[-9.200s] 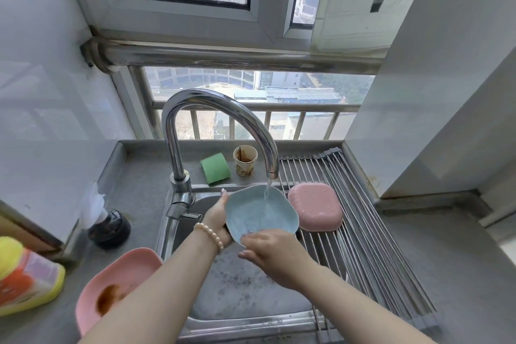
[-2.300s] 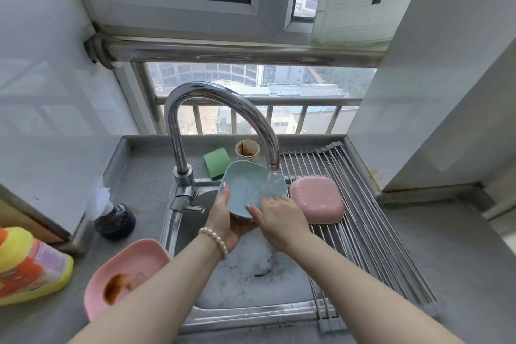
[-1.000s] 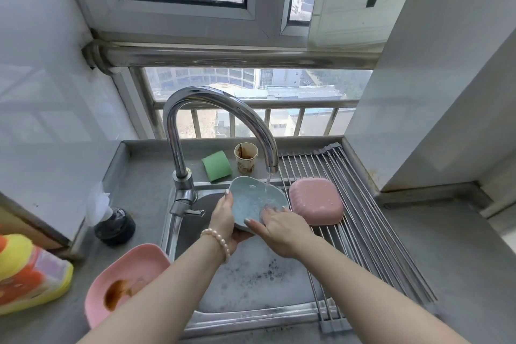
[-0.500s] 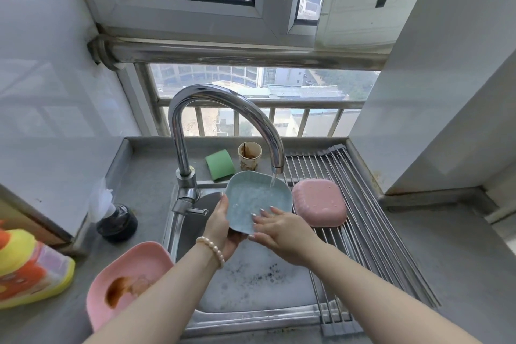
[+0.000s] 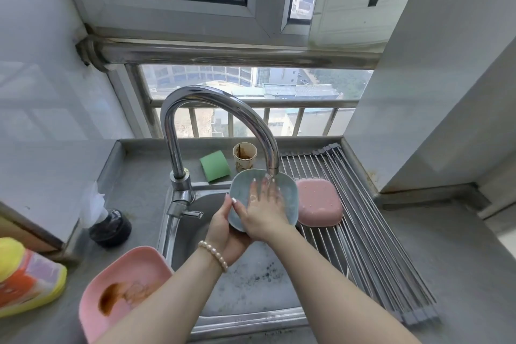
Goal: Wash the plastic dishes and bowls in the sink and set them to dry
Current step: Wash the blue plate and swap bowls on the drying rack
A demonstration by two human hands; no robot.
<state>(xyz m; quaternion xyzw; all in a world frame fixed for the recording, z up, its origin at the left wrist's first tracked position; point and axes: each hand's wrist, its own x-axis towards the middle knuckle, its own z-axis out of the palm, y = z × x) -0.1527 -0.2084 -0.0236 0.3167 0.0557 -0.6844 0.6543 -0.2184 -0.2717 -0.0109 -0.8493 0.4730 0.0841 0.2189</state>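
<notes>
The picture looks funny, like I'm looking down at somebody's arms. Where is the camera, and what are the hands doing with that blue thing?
The camera sits on a person's head and looks down, so you see their own arms. The left hand grips the blue plastic dish by its edge under the faucet. The right hand lies flat inside it, rubbing it as water runs. A pink bowl is upside down on the metal drying rack. A dirty pink dish waits on the counter left of the sink.
</notes>
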